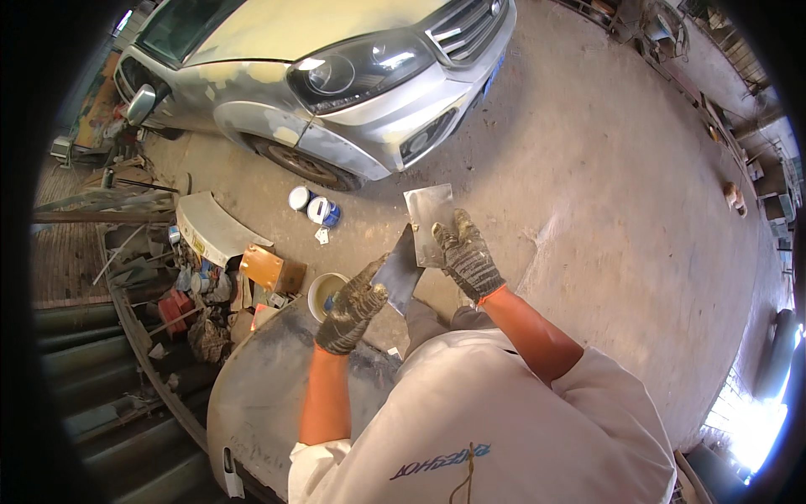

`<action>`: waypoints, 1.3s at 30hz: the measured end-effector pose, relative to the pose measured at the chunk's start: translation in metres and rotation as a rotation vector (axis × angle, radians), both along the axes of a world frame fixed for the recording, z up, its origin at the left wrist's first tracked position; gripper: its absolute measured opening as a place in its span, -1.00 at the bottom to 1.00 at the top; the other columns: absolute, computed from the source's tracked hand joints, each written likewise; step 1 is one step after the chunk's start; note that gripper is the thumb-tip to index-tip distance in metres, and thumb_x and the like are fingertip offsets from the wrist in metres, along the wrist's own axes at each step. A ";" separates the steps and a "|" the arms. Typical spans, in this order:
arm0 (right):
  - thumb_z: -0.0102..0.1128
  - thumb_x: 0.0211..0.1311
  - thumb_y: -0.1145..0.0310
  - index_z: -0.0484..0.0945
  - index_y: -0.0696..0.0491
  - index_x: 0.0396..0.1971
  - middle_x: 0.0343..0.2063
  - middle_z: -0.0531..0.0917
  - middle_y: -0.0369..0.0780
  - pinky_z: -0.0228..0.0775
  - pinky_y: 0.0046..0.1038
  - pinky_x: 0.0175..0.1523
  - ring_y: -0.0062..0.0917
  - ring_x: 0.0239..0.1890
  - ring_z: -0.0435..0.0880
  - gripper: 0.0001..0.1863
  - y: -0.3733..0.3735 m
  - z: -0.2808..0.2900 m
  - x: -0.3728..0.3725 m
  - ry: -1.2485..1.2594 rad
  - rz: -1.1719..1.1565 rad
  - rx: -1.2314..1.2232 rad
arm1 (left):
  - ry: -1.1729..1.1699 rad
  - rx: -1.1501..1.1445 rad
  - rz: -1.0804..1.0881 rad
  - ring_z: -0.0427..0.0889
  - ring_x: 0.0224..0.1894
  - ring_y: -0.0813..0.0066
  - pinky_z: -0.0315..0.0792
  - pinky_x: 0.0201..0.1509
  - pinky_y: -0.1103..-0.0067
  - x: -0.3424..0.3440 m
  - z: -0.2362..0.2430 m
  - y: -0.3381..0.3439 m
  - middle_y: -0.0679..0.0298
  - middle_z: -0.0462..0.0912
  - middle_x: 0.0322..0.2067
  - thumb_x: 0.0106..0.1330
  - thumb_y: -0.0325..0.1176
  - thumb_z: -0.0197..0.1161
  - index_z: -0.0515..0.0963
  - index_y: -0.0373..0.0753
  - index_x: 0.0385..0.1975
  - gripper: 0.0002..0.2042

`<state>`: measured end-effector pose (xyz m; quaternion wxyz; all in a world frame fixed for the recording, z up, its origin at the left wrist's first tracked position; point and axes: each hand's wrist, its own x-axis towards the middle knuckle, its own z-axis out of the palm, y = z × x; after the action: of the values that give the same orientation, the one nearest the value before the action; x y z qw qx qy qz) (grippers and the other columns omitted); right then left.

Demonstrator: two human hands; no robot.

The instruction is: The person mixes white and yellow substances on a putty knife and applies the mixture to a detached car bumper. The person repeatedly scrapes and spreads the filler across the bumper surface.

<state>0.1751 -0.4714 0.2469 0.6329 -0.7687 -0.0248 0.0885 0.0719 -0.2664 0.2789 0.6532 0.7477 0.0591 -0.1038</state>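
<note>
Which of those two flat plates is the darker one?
The left plate, held in the left hand; it looks dark grey, while the right hand holds a paler, silvery plate.

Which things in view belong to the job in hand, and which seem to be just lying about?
Job in hand:
- dark plate, in the left hand
- silver plate, in the right hand

Probably just lying about:
- orange box
- curved panel

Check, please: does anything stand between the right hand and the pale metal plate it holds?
Nothing visible except the dirty glove on the right hand, which grips the pale metal plate. The dark plate in the left hand is further left, not between.
</note>
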 end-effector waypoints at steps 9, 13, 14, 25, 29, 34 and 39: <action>0.10 0.29 0.14 0.38 0.17 -0.01 -0.24 0.57 0.01 0.45 -0.25 -0.17 -0.21 -0.24 0.58 -0.56 0.000 0.015 0.003 -0.358 0.052 -0.032 | 0.080 -0.279 0.397 0.51 -0.02 0.47 0.45 0.03 0.56 0.001 0.006 -0.039 0.28 0.51 -0.03 0.37 -0.23 0.15 0.42 -0.22 0.09 -0.65; 0.08 0.29 0.17 0.35 0.14 0.07 -0.10 0.58 0.02 0.50 -0.36 -0.25 -0.35 -0.25 0.60 -0.54 -0.003 0.026 -0.003 -0.674 0.225 -0.416 | 0.031 -0.295 0.378 0.51 -0.03 0.44 0.45 0.05 0.54 0.008 0.021 -0.045 0.24 0.51 -0.04 0.38 -0.22 0.13 0.41 -0.28 0.09 -0.63; 0.08 0.30 0.19 0.35 0.13 0.08 -0.06 0.55 0.03 0.51 -0.39 -0.27 -0.35 -0.23 0.61 -0.55 -0.008 0.029 0.005 -0.553 0.241 -0.450 | -0.005 -0.236 0.374 0.51 -0.03 0.44 0.45 0.05 0.54 0.008 0.021 -0.046 0.23 0.51 -0.05 0.38 -0.22 0.13 0.41 -0.29 0.09 -0.63; -0.04 0.36 0.18 0.31 0.12 0.14 -0.06 0.54 -0.16 0.49 -0.43 -0.06 -0.42 -0.17 0.58 -0.55 -0.003 0.008 -0.033 -0.507 0.243 -0.491 | 0.097 -0.558 0.631 0.49 0.02 0.38 0.49 0.08 0.41 0.030 0.038 -0.072 0.29 0.47 0.02 0.34 -0.12 0.18 0.41 -0.15 0.09 -0.60; -0.09 0.39 0.20 0.32 0.12 0.12 -0.10 0.55 -0.14 0.51 -0.41 -0.15 -0.38 -0.20 0.61 -0.58 -0.019 0.022 -0.019 -0.141 0.281 -0.190 | 0.141 -0.640 0.651 0.47 0.04 0.41 0.49 0.09 0.42 0.039 0.043 -0.077 0.27 0.47 0.02 0.35 -0.12 0.16 0.41 -0.13 0.09 -0.62; -0.18 0.43 0.30 0.32 0.17 0.09 -0.15 0.58 -0.10 0.51 -0.29 -0.35 -0.36 -0.31 0.65 -0.64 -0.028 0.056 -0.007 0.047 -0.056 0.259 | -0.054 -0.695 0.413 0.45 0.06 0.36 0.44 0.14 0.40 0.042 0.045 -0.079 0.29 0.48 0.02 0.35 -0.08 0.16 0.41 -0.14 0.09 -0.60; 0.01 0.33 0.18 0.30 0.17 0.11 -0.32 0.61 -0.06 0.49 -0.34 -0.36 -0.29 -0.37 0.64 -0.52 -0.015 0.045 -0.019 -0.319 0.093 -0.180 | 0.065 -0.649 0.580 0.44 0.05 0.44 0.43 0.10 0.47 0.045 0.053 -0.086 0.30 0.46 0.01 0.34 -0.04 0.16 0.39 -0.13 0.10 -0.57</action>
<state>0.1563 -0.4868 0.2921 0.5448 -0.8246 -0.1526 -0.0034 0.1165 -0.3523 0.3319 0.8543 0.4525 0.2514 0.0471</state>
